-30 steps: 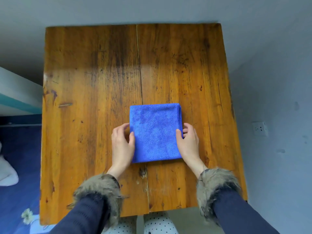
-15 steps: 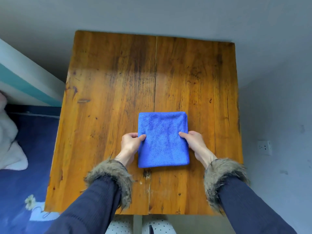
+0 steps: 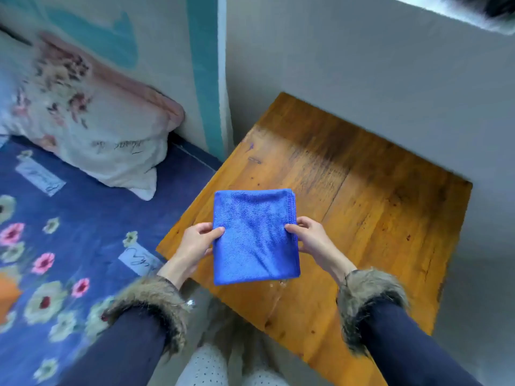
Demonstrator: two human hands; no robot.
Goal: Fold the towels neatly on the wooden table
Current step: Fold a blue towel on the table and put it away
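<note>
Filling the left side, a blue floral bedspread [image 3: 69,246], motion-blurred, runs out of frame at left and bottom. Wooden table [image 3: 362,218] sits at right, tilted in view; its near corner is cut off at the bottom edge and part is covered by the towel and arms. Floral pillow [image 3: 92,118] leans at the wall, blurred, left part cropped. Folded blue towel [image 3: 255,236] is held between both hands over the table's left edge; whether it touches the wood cannot be told. Left hand [image 3: 195,243] pinches the towel's left edge, thumb on top, fingers hidden under. Right hand [image 3: 309,236] pinches the right edge, thumb on top, fingers curled behind. Fur cuffs hide both wrists.
</note>
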